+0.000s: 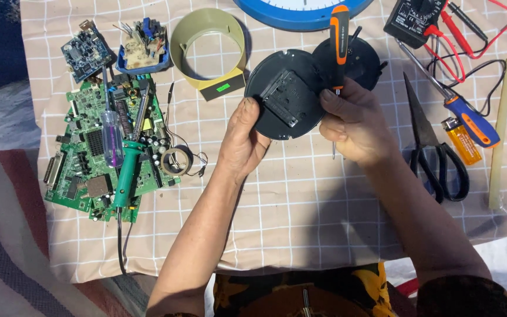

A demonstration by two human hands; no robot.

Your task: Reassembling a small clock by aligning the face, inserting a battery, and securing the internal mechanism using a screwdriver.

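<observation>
- The left hand [243, 141] is clamped on the left rim of a round black disc [286, 94], lifting it just above the checked surface [300, 199].
- The disc sits between both hands, tilted toward the camera.
- The right hand [353, 123] is closed around an orange-handled screwdriver [339, 41] and steadies the disc's right edge.
- Risk, as I judge it: the screwdriver tip could slip and gouge the disc, since the hold is only at the rims.

Checked beige cloth [300, 223] over a striped rug [7, 246], in hard sunlight
</observation>
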